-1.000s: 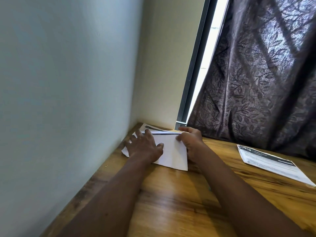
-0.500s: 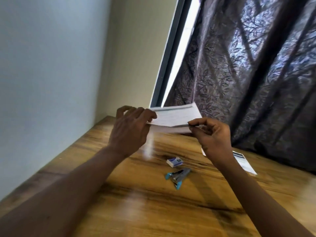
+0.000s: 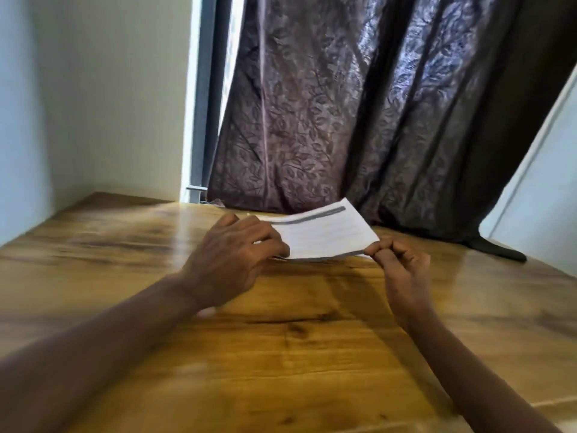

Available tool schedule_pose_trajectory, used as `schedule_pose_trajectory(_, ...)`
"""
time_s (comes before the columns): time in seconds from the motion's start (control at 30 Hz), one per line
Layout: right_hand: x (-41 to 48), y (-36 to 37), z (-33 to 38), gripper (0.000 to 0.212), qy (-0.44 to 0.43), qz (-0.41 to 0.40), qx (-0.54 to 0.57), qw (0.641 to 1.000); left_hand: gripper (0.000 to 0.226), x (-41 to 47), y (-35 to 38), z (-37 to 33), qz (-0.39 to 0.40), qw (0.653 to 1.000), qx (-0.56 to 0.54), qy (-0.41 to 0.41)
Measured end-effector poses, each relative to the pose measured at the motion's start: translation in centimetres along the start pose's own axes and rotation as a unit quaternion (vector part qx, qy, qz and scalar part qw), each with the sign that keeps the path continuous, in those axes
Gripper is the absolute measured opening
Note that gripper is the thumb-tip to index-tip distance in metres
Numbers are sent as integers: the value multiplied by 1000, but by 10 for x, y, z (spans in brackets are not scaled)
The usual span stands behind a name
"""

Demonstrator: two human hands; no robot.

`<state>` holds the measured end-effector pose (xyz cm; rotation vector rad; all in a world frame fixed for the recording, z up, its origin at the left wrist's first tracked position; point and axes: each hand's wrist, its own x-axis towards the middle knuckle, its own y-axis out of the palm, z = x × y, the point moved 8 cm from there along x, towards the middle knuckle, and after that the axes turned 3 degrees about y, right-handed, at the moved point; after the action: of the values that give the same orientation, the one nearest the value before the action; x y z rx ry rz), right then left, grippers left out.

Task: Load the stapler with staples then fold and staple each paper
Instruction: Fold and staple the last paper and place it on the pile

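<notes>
While both hands hold it, the folded paper lies between them, tilted so that its far edge rises higher than its near edge. A dark printed band runs along the far side of its upper face, and the faint lines below the band are too blurred to read. More than one layer shows along the near edge.

The left hand is at the paper's left end, back upward, with its fingers curled over the top of the sheet and gripping it; the thumb is hidden. The right hand pinches the paper's near right corner between thumb and forefinger, and its other fingers are bent in toward the palm.

Beneath the paper is a wooden table, where the sheet casts a shadow. Behind the paper hangs a dark leaf-patterned curtain.
</notes>
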<state>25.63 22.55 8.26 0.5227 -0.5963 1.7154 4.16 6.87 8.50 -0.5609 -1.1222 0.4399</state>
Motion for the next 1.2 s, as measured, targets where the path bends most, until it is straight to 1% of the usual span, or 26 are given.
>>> schedule_pose_trajectory(0.1, -10, -13, -10, 15, 4, 24, -107, 994, 35, 11, 25, -15, 82, 996, -37, -18)
schedule_pose_trajectory(0.17, -14, -16, -19, 6, 23, 42, -205, 978, 36, 15, 35, -22, 130, 988, -71, -37)
schedule_pose_trajectory(0.2, -15, -17, -25, 6, 33, 52, -249, 966, 36, 17, 39, -25, 148, 984, -87, -45)
schedule_pose_trajectory(0.27, -15, -15, -30, 16, 34, 70, -312, 947, 36, 16, 43, -26, 173, 977, -106, -59)
schedule_pose_trajectory(0.37, -18, -4, -28, 30, -2, 101, -357, 929, 35, 11, 47, -26, 209, 965, -146, -64)
schedule_pose_trajectory(0.43, -21, 7, -23, 33, -38, 135, -365, 920, 35, 8, 49, -28, 232, 958, -159, -57)
schedule_pose_trajectory(0.5, -25, 19, -22, 35, -56, 180, -364, 912, 39, 5, 51, -29, 254, 951, -165, -56)
schedule_pose_trajectory(0.6, -26, 36, -28, 39, -44, 248, -367, 896, 37, 3, 53, -27, 256, 944, -198, -70)
schedule_pose_trajectory(0.67, -25, 47, -30, 40, -33, 273, -351, 895, 43, 6, 52, -24, 240, 942, -217, -91)
schedule_pose_trajectory(0.73, -24, 61, -31, 42, -23, 295, -341, 892, 48, 8, 52, -22, 223, 946, -212, -107)
schedule_pose_trajectory(0.87, -25, 95, -41, 50, 7, 344, -341, 875, 33, 9, 49, -23, 206, 957, -177, -101)
schedule_pose_trajectory(0.97, -30, 107, -53, 48, 38, 385, -341, 857, 27, 8, 48, -22, 206, 958, -170, -106)
schedule_pose_trajectory(1.1, -24, 86, -61, 47, 61, 394, -378, 836, 35, 4, 52, -19, 218, 954, -172, -111)
schedule_pose_trajectory(1.2, -12, 48, -70, 47, 96, 355, -428, 826, 34, 4, 54, -17, 221, 951, -177, -120)
